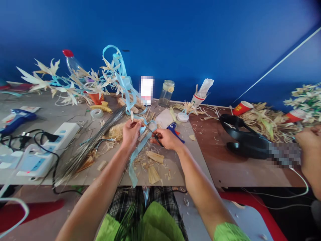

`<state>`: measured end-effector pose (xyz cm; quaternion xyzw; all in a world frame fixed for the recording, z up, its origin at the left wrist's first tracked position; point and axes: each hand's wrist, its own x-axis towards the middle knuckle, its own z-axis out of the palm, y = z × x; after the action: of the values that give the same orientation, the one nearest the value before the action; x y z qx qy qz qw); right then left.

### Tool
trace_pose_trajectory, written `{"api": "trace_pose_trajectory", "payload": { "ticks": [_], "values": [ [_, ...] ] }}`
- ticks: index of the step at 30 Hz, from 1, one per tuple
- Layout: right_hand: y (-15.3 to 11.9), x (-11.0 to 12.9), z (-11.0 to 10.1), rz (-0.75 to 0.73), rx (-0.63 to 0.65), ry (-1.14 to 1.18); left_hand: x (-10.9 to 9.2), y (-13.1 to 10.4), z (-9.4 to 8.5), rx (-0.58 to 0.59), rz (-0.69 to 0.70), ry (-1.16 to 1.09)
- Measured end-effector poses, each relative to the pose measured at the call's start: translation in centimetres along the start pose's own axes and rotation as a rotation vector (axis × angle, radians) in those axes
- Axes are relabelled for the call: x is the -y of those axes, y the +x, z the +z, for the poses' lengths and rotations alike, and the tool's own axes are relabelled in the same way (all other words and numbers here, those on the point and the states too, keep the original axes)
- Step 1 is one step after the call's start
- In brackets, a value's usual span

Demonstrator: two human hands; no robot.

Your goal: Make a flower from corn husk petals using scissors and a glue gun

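My left hand [130, 134] is closed in a pinch, with a small pale husk bud [132, 116] sticking up from the fingertips. In my right hand [168, 138] is a pair of scissors [158, 139], whose blades point left to the fingers of my left hand. Whether the blades touch anything is too small to tell. A light blue ribbon [136, 152] runs beneath both hands and down to the table's front edge. Left of my left hand lie a bundle of thin wires [94, 142] and a clump of pale fibre [116, 132]. Dry husk pieces [154, 156] lie just below my hands.
Husk flowers [69, 90] stand at the back left near a tape roll [96, 113]. A power strip [56, 144] and blue glue gun [18, 118] lie left. Behind are a clear bottle [166, 93] and a cup [198, 99]. Another person's hand [309, 140] is at the right, beside a black object [250, 144].
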<state>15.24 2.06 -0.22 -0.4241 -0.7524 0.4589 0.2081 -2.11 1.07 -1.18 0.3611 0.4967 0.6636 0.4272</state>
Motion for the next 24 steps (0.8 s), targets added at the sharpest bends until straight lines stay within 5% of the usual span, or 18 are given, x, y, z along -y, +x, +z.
{"api": "trace_pose_trajectory", "payload": {
  "ticks": [8, 15, 24],
  "values": [
    [0.1, 0.3, -0.3, 0.025, -0.047, 0.182, -1.0, -0.5, 0.3, -0.004, -0.071, -0.113],
    [-0.5, 2.0, -0.8, 0.090, 0.089, 0.268, -1.3, -0.5, 0.2, -0.001, -0.093, -0.198],
    [-0.6, 0.6, -1.7, 0.065, 0.263, 0.196, -1.0, 0.0, -0.1, -0.015, -0.028, -0.146]
  ]
}}
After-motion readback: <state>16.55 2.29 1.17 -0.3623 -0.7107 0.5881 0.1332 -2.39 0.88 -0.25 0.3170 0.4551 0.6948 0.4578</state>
